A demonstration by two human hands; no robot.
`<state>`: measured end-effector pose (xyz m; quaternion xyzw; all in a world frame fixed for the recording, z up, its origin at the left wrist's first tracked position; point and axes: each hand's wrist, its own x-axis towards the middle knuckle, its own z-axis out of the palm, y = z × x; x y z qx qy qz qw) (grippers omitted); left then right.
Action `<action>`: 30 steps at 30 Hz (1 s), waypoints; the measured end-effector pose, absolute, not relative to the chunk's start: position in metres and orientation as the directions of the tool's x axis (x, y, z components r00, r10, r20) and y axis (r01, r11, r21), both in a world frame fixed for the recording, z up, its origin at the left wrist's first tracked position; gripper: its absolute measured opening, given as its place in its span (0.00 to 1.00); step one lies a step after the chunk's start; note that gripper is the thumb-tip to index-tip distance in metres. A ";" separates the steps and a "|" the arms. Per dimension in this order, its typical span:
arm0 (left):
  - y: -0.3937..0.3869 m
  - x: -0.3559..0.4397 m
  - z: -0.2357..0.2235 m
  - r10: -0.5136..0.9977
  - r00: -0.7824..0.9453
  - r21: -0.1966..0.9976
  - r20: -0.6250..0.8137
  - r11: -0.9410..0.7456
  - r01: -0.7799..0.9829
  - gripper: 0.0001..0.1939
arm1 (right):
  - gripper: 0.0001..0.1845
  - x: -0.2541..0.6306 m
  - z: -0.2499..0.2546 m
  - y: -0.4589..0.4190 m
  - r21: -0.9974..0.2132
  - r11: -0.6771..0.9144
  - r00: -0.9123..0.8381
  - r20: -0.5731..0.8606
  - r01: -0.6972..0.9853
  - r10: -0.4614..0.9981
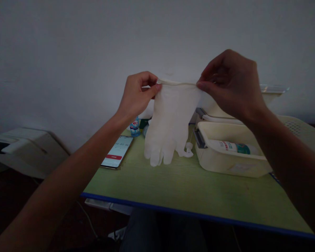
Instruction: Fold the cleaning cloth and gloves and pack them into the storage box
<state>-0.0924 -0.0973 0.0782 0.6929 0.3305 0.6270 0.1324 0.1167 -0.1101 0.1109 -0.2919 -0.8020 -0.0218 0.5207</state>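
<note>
A white disposable glove [170, 119] hangs fingers down between my hands, its cuff stretched wide at the top. My left hand [139, 91] pinches the left corner of the cuff between thumb and fingers. At the opposite corner, my right hand [232, 82] pinches the cuff the same way. The glove hangs in front of the table and hides part of what stands behind it. Its fingers dangle loosely, and the thumb part sticks out to the right.
A phone [118, 152] showing a running timer lies on the green table [183, 189], near a small blue bottle [134, 126]. On the right, a cream plastic box [233, 166] holds a white and green bottle [232, 147]. A white small object [189, 148] sits beside the box.
</note>
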 end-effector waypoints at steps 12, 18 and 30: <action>-0.155 -0.082 0.096 0.588 -0.001 0.547 0.809 -0.751 0.370 0.08 | 0.10 0.122 0.120 -0.157 -0.203 0.818 -0.242 0.892 0.538 0.381; -0.160 -0.081 0.100 0.653 0.000 0.615 0.758 -0.715 0.333 0.08 | 0.10 0.124 0.120 -0.162 -0.273 0.812 -0.233 0.867 0.516 0.440; -0.051 -0.080 0.109 0.768 -0.094 0.758 0.634 -0.591 0.277 0.04 | 0.16 0.110 0.127 -0.087 -0.262 0.689 -0.169 0.855 0.676 0.490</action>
